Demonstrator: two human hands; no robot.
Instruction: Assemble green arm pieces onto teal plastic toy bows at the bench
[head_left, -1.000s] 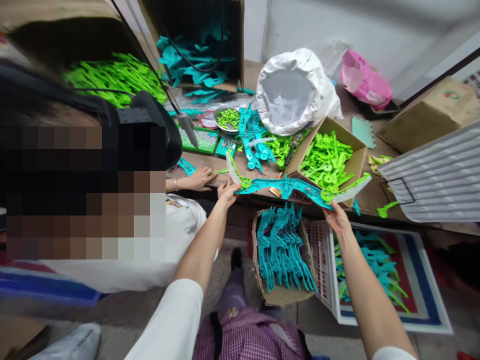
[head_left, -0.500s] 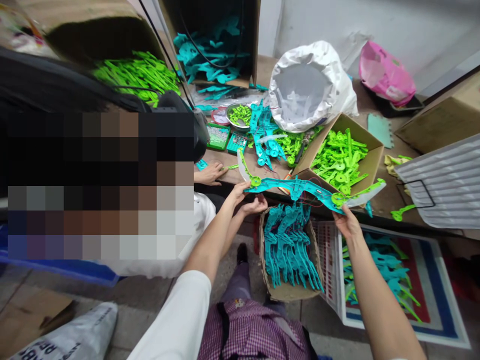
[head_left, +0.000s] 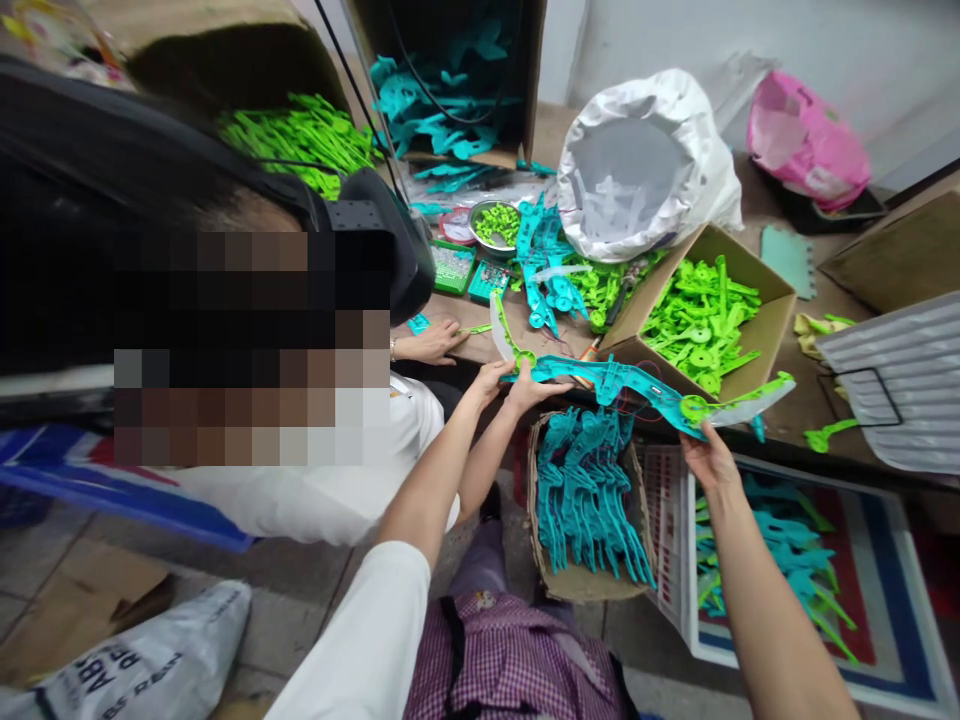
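Observation:
Both my hands hold a teal plastic toy bow level above the front edge of the bench. It has lime green limbs with translucent white strips at both ends, and a thin red wire loops near its middle. My left hand is closed on the bow's left end, by the green round joint. At the right end, my right hand grips it from below with fingers and thumb. A co-worker's hand reaches in beside my left hand, at the bow's left end. Below the bow stands a carton of teal bow bodies.
A co-worker sits close on the left, one hand on the bench. An open carton of green parts and a white sack stand behind the bow. At lower right is a white crate holding teal and green pieces.
The co-worker's nearer hand has moved up from below to the bow's left end. The whole view has shifted slightly; my hands keep the bow in about the same pose.

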